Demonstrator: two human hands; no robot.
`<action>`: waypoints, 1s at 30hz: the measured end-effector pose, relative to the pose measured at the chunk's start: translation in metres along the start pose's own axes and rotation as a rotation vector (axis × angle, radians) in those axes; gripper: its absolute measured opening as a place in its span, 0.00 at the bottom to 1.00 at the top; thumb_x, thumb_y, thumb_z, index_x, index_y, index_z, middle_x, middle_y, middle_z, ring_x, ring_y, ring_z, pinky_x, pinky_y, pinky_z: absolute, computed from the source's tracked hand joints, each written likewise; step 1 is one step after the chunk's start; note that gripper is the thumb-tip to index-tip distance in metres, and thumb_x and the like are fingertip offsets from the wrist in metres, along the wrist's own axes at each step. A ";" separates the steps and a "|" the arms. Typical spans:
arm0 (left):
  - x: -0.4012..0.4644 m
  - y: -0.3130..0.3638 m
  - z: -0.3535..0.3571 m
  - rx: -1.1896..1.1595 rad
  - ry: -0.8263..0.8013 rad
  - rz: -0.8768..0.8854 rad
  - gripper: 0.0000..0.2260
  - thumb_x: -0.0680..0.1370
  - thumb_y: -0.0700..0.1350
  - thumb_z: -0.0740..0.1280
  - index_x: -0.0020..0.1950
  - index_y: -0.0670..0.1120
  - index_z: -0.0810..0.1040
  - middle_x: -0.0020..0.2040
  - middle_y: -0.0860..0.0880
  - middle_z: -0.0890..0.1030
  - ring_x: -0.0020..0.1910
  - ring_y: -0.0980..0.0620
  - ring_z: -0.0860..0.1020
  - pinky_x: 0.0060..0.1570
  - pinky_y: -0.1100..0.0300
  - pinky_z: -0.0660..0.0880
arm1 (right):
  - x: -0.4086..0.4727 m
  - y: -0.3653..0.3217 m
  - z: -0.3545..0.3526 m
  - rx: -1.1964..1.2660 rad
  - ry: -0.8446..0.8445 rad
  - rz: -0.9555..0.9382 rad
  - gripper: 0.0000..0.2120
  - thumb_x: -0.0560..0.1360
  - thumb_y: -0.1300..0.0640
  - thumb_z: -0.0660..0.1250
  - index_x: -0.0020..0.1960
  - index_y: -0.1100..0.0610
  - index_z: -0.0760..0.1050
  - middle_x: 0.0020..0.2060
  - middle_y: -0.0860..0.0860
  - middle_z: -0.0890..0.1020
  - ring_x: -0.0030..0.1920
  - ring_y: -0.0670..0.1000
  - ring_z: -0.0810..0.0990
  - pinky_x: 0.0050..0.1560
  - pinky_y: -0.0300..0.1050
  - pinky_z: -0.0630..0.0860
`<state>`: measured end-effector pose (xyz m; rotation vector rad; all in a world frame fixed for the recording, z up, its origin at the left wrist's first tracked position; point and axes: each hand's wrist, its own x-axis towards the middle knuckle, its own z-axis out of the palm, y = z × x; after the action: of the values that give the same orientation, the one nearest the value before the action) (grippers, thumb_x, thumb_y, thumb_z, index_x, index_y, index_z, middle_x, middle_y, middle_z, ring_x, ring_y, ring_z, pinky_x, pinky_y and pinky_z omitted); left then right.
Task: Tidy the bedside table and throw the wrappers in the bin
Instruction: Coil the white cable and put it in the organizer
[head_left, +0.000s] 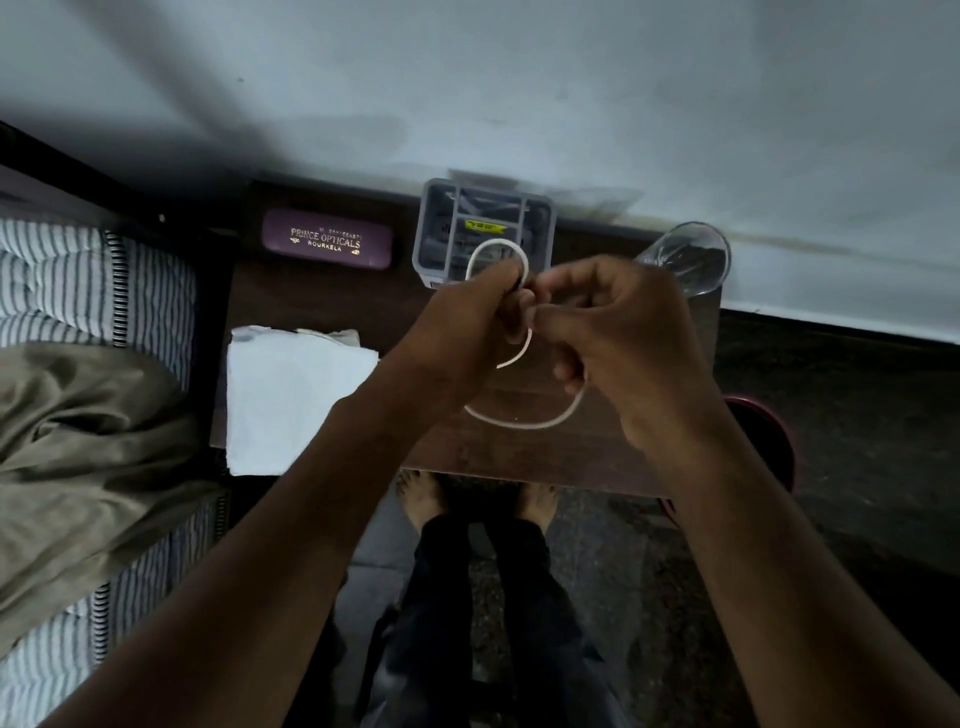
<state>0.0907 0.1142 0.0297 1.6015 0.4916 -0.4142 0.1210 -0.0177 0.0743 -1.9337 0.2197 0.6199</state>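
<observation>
Both hands meet over the dark wooden bedside table (322, 306). A thin white cable (524, 423) is looped between them. My left hand (467, 322) pinches one loop, which stands up above its fingers. My right hand (623, 343) pinches the cable beside it, and a longer loop hangs down below both hands. A dark red bin (769, 441) stands on the floor just right of the table, mostly hidden by my right forearm.
A purple glasses case (327, 240) lies at the table's back left. A grey compartment organiser (434, 228) stands against the wall, a clear glass (685, 257) at the back right. Folded white cloth (291, 400) overhangs the left front. The bed (78, 364) is left.
</observation>
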 end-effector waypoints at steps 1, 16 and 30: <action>0.001 0.004 0.002 0.022 0.039 0.020 0.14 0.85 0.45 0.56 0.42 0.44 0.75 0.38 0.51 0.79 0.37 0.57 0.77 0.42 0.65 0.75 | 0.002 0.000 -0.002 0.137 0.002 0.069 0.10 0.71 0.63 0.77 0.51 0.57 0.81 0.30 0.55 0.83 0.23 0.48 0.77 0.24 0.42 0.76; 0.013 -0.010 -0.025 0.117 0.072 0.175 0.15 0.86 0.51 0.53 0.43 0.53 0.74 0.34 0.56 0.74 0.34 0.59 0.70 0.39 0.63 0.69 | 0.002 0.020 -0.003 0.224 -0.071 -0.016 0.09 0.78 0.57 0.69 0.42 0.58 0.83 0.28 0.53 0.78 0.28 0.48 0.76 0.40 0.53 0.82; 0.011 0.016 -0.054 -0.725 -0.175 -0.029 0.16 0.85 0.48 0.51 0.40 0.47 0.69 0.27 0.54 0.57 0.24 0.57 0.57 0.31 0.62 0.56 | 0.048 -0.010 -0.038 0.581 -0.540 0.387 0.07 0.71 0.52 0.73 0.40 0.54 0.79 0.20 0.44 0.65 0.18 0.42 0.63 0.22 0.37 0.67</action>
<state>0.1071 0.1677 0.0421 0.8521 0.4615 -0.3400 0.1779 -0.0417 0.0696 -1.1211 0.3834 1.1636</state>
